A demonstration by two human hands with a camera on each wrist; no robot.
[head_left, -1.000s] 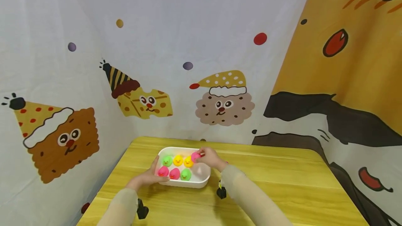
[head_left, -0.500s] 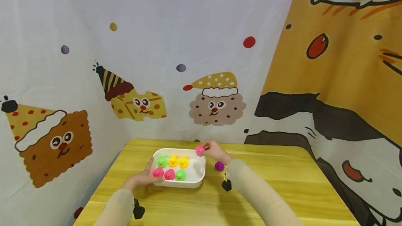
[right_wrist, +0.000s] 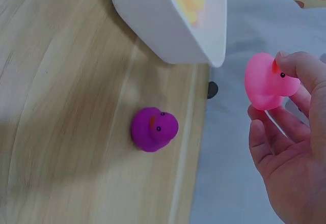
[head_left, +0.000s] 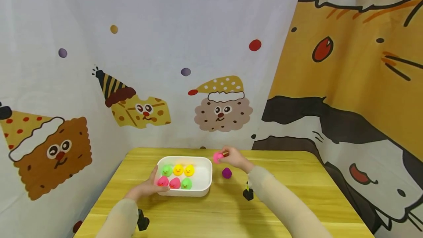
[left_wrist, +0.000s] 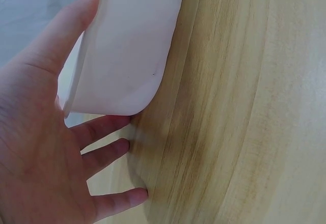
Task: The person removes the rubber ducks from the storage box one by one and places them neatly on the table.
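Our left hand (head_left: 145,188) steadies the tub (head_left: 205,188) on the bench (head_left: 281,164), fingers apart along its wall. Right of it, our right hand (head_left: 235,157) pinches a pink duck (head_left: 217,157) in the air; so light a pinch could let it slip onto the purple duck (head_left: 226,173).

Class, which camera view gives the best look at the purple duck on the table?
The right wrist view: the purple duck is large and near, with beak and eye visible. The head view shows it only as a small purple blob beside the white tray. The left wrist view misses it.
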